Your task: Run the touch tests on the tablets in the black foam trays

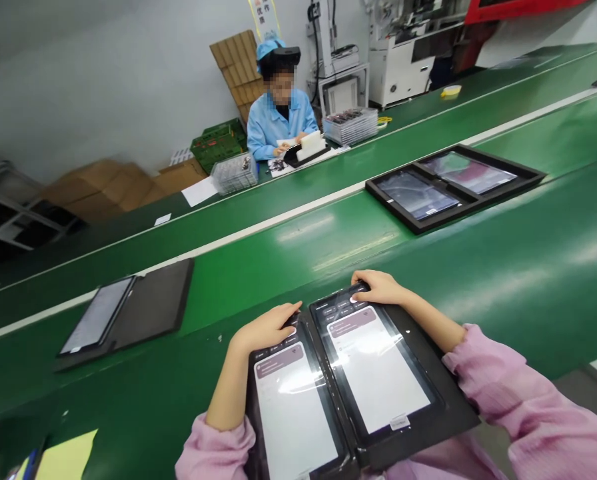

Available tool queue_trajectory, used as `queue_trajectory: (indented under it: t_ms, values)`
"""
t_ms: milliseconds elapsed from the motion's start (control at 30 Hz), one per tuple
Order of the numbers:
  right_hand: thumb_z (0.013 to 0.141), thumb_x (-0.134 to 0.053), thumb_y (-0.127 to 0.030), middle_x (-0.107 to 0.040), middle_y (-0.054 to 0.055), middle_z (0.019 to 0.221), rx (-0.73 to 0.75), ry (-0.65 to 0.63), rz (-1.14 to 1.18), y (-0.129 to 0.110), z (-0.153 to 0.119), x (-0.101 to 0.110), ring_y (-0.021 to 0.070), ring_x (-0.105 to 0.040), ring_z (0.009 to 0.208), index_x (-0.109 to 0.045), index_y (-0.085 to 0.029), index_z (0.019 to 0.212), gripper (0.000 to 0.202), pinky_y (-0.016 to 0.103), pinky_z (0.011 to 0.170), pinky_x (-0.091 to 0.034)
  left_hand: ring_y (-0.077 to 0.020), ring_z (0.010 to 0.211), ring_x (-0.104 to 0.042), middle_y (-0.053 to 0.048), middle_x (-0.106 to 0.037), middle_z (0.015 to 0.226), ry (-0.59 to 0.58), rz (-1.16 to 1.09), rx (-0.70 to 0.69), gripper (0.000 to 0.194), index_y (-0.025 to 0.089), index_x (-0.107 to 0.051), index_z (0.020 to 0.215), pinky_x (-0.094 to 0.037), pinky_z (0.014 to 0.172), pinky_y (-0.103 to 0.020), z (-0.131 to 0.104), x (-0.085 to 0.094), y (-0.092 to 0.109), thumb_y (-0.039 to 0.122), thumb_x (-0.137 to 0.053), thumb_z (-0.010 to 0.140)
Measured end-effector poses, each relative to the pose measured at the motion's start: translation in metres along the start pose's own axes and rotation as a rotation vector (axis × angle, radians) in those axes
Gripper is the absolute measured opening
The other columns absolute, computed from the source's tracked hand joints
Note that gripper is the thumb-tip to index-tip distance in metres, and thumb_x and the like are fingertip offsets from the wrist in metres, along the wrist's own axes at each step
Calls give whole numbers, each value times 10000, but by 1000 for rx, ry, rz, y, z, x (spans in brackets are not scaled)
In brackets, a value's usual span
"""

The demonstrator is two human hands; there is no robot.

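Two tablets with lit screens lie side by side in a black foam tray close to my body, the left tablet (293, 407) and the right tablet (373, 373). My left hand (267, 328) grips the left tablet's far end, thumb on its screen and fingers along the top edge. At the right tablet's far corner, my right hand (378, 290) is closed with its thumb on the screen and fingers over the edge. Both screens show a white page under a mauve banner. The black foam tray (428, 440) shows along the right side.
Another black tray (418, 225) with two tablets lies on the green conveyor belt (278, 243), ahead to the right. A foam tray (153, 307) with one tablet is at left. Yellow paper (68, 457) lies near left. Across the belt sits a co-worker (278, 120) beside stacked clear trays (351, 125).
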State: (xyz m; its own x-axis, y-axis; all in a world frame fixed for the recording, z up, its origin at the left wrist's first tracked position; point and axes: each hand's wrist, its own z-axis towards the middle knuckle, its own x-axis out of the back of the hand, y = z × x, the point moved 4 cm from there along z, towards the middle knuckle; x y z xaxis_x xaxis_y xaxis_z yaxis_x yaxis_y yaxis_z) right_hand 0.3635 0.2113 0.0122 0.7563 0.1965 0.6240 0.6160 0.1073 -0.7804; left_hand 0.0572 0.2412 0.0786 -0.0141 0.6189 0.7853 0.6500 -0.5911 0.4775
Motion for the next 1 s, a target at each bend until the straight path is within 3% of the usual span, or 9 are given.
queue_trajectory:
  t_ms: [167, 267, 367, 467, 600, 667, 733, 867, 1000]
  values:
    - [853, -619, -587, -626, 111, 1245, 105, -109, 49, 1, -24, 12, 344, -571, 1164, -634, -198, 1232, 544, 443, 1047, -454, -201, 1336, -536, -89, -557, 1482, -50, -133, 25, 632, 200, -312, 1588, -380, 1159, -312, -7, 2, 0, 377, -414, 990]
    - [800, -746, -654, -367, 165, 1547, 184, -189, 8, 5, -50, 11, 391, -322, 1422, -360, -170, 1577, 993, 521, 1196, -298, -227, 1377, -501, -94, -511, 1528, -45, -162, -8, 728, 220, -297, 1597, -359, 1179, -329, -22, 1, -1, 461, -538, 954]
    - [669, -883, -665, -128, 181, 1640, 221, -198, -75, 10, -65, 2, 422, -70, 1499, -156, -168, 1650, 1319, 588, 1227, -180, -292, 1400, -475, -124, -458, 1566, -1, -135, -42, 1049, 229, -267, 1610, -388, 1160, -369, -29, -4, 1, 494, -813, 754]
    - [751, -808, -586, -265, 175, 1597, 192, -100, -34, 16, -62, 0, 399, -224, 1471, -181, -195, 1637, 1154, 582, 1212, -250, -286, 1297, -572, -91, -588, 1450, 97, -88, 21, 1017, 267, -347, 1578, -464, 1069, -359, -22, -6, 3, 361, -866, 709]
    - [891, -561, -484, -572, 152, 1324, 65, 304, 75, 24, -58, 21, 345, -582, 1192, -436, -202, 1482, 667, 520, 1034, -513, -235, 1144, -681, -36, -750, 1182, 369, 5, 317, 454, 266, -615, 1373, -500, 988, -328, -15, 7, 0, 158, -555, 936]
    - [920, -539, -485, -604, 136, 1271, 52, 462, 67, 22, -69, 27, 344, -610, 1136, -544, -222, 1354, 508, 516, 972, -549, -239, 1139, -688, -45, -761, 1151, 473, 20, 415, 374, 246, -663, 1300, -508, 983, -337, -19, 12, 1, 181, -466, 989]
    - [957, -541, -509, -613, 118, 1263, 69, 499, 63, 15, -86, 23, 340, -608, 1140, -570, -239, 1310, 445, 507, 968, -550, -242, 1185, -668, -57, -731, 1241, 444, -35, 348, 358, 239, -634, 1334, -501, 1023, -348, -24, 8, 9, 280, -511, 1000]
    - [991, -534, -587, -575, 121, 1313, 78, 494, 9, -1, -121, -2, 348, -573, 1182, -517, -249, 1377, 514, 515, 995, -519, -307, 1442, -451, -127, -470, 1569, 224, -14, 107, 824, 248, -397, 1543, -318, 1223, -497, -36, -18, 33, 488, -761, 843]
    - [999, -491, -654, -550, 134, 1329, 93, 544, -102, -4, -135, -22, 383, -498, 1257, -516, -254, 1366, 543, 576, 1060, -418, -386, 1570, -156, -197, -170, 1691, 106, 84, 80, 1199, 291, -91, 1635, -90, 1232, -696, -43, -42, 43, 564, -839, 737]
